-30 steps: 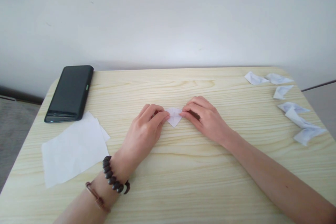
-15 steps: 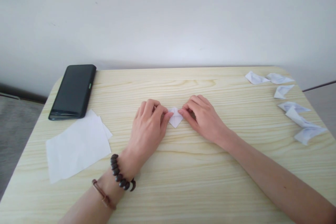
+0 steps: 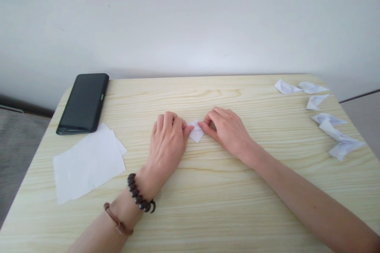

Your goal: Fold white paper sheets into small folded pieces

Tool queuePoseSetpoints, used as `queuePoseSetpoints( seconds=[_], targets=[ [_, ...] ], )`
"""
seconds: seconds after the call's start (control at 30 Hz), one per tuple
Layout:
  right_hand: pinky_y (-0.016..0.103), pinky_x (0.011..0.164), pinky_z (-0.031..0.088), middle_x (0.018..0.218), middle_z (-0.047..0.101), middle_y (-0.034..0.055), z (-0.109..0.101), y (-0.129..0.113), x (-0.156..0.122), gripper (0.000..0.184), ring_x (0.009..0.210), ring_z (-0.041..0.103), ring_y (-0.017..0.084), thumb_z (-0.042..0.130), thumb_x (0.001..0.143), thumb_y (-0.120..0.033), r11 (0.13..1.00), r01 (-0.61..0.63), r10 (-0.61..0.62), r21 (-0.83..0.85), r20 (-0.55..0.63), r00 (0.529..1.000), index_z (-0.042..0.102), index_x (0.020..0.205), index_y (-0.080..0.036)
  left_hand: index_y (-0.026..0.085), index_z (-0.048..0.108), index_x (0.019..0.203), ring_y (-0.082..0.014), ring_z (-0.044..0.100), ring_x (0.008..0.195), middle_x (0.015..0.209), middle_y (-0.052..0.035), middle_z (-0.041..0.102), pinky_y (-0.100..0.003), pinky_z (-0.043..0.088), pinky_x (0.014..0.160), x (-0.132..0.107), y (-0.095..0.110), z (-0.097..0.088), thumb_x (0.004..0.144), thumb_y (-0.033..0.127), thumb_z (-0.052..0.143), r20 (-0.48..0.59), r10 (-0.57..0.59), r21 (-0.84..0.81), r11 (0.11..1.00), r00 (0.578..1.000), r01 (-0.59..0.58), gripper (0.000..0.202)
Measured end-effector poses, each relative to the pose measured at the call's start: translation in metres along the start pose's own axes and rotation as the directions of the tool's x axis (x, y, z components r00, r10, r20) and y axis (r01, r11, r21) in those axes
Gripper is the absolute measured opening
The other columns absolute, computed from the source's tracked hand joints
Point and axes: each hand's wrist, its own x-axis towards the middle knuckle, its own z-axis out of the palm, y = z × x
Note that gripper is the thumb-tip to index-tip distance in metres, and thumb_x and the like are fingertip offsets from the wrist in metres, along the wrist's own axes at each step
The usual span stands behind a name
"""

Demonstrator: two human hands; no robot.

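A small folded piece of white paper (image 3: 196, 133) lies near the middle of the table, its lower end coming to a point. Creases show faintly on its face. My left hand (image 3: 168, 138) pinches its left side between thumb and fingers. On the opposite side, my right hand (image 3: 227, 130) is closed with the thumb and fingertips on the right edge. The fingertips hide both side corners of the paper. A dark bead bracelet (image 3: 138, 196) and a brown band (image 3: 116, 221) circle my left wrist.
Several folded white paper pieces (image 3: 317, 101) are scattered along the right side of the wood-grain table (image 3: 208, 205). At the left lie flat white paper sheets (image 3: 89, 162), partly under a black tablet-like device (image 3: 84, 101). A pale wall (image 3: 190, 19) borders the far edge.
Both hands and the folded paper sit slightly further left in view. My left fingers have drawn closer together, and the right hand keeps its pinch. The view has shifted slightly.
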Motion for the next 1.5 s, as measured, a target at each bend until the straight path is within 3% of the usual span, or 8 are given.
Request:
queuePoseSetpoints(
  seconds=[0.13, 0.33, 0.6, 0.93, 1.07, 1.23, 1.37, 1.5],
  targets=[
    [0.03, 0.065, 0.034, 0.071, 0.058, 0.0008, -0.002, 0.001, 0.0, 0.032, 0.065, 0.051, 0.015, 0.056, 0.09, -0.042, 0.999, -0.028, 0.028, 0.014, 0.016, 0.999, 0.053, 0.068, -0.019, 0.016, 0.056, 0.092, -0.0258, 0.049, 0.091, 0.098, -0.0088, 0.053, -0.04, 0.043, 0.078, 0.001, 0.0, -0.001, 0.091, 0.03, 0.055, 0.021, -0.068, -0.052, 0.996, 0.997, 0.069, 0.014],
    [0.028, 0.063, 0.032, 0.068, 0.057, -0.0015, -0.004, 0.006, 0.0, 0.027, 0.064, 0.051, 0.013, 0.06, 0.088, -0.037, 0.99, -0.015, 0.012, 0.14, 0.023, 1.0, 0.052, 0.069, -0.019, 0.018, 0.056, 0.101, -0.0283, 0.048, 0.099, 0.105, -0.0093, 0.056, -0.045, 0.04, 0.083, 0.004, 0.0, -0.005, 0.091, 0.031, 0.053, 0.112, -0.124, -0.133, 0.981, 0.986, 0.139, 0.017],
    [0.029, 0.067, 0.032, 0.07, 0.057, -0.0009, -0.001, 0.0, -0.003, 0.028, 0.069, 0.051, 0.015, 0.064, 0.083, -0.041, 0.988, -0.042, 0.045, 0.151, -0.019, 0.999, 0.051, 0.069, -0.02, 0.022, 0.059, 0.103, -0.0267, 0.049, 0.099, 0.103, -0.0063, 0.059, -0.044, 0.037, 0.084, 0.005, -0.003, -0.005, 0.092, 0.034, 0.051, 0.119, -0.099, -0.207, 0.971, 0.988, 0.122, 0.018],
    [0.026, 0.066, 0.035, 0.074, 0.059, -0.0027, -0.011, 0.005, 0.001, 0.01, 0.069, 0.054, 0.013, 0.067, 0.08, -0.022, 0.93, -0.123, 0.096, 0.345, 0.093, 0.991, 0.057, 0.08, -0.02, 0.025, 0.064, 0.104, -0.024, 0.052, 0.096, 0.099, -0.0048, 0.062, -0.042, 0.038, 0.085, 0.005, -0.008, -0.006, 0.091, 0.03, 0.055, 0.065, -0.053, -0.3, 0.951, 0.996, 0.07, 0.017],
    [0.03, 0.073, 0.038, 0.08, 0.061, -0.0005, -0.004, 0.007, -0.004, 0.011, 0.075, 0.058, 0.015, 0.066, 0.083, -0.026, 0.946, -0.057, 0.061, 0.32, -0.003, 0.998, 0.057, 0.085, -0.019, 0.024, 0.066, 0.105, -0.0233, 0.053, 0.098, 0.104, -0.0054, 0.062, -0.041, 0.04, 0.088, 0.003, -0.009, -0.003, 0.088, 0.031, 0.061, -0.027, -0.023, -0.327, 0.945, 0.999, 0.013, 0.019],
    [0.035, 0.082, 0.04, 0.1, 0.062, 0.006, 0.004, 0.005, -0.01, 0.021, 0.095, 0.059, 0.022, 0.058, 0.089, -0.036, 0.98, 0.035, -0.017, 0.196, -0.092, 0.996, 0.057, 0.102, -0.02, 0.023, 0.064, 0.098, -0.0235, 0.056, 0.099, 0.1, -0.0026, 0.068, -0.042, 0.041, 0.089, 0.004, -0.009, -0.001, 0.084, 0.027, 0.066, -0.014, -0.07, -0.37, 0.927, 0.997, 0.06, 0.014],
    [0.034, 0.079, 0.041, 0.103, 0.058, 0.0068, 0.002, 0.003, -0.01, 0.019, 0.088, 0.058, 0.02, 0.053, 0.091, -0.037, 0.984, 0.083, -0.073, 0.16, -0.067, 0.995, 0.059, 0.096, -0.02, 0.022, 0.063, 0.089, -0.0187, 0.062, 0.084, 0.086, 0.0015, 0.07, -0.038, 0.042, 0.084, 0.005, -0.007, -0.002, 0.082, 0.028, 0.068, -0.001, -0.129, -0.489, 0.865, 0.992, 0.112, 0.01],
    [0.029, 0.073, 0.04, 0.092, 0.059, 0.0038, -0.001, 0.003, -0.01, 0.014, 0.08, 0.056, 0.015, 0.05, 0.094, -0.03, 0.95, 0.164, -0.153, 0.267, -0.061, 0.986, 0.055, 0.088, -0.019, 0.023, 0.066, 0.09, -0.0172, 0.064, 0.081, 0.086, 0.002, 0.072, -0.037, 0.042, 0.085, 0.004, -0.007, -0.004, 0.082, 0.033, 0.067, 0.019, -0.137, -0.612, 0.782, 0.99, 0.12, 0.013]
  ],
)
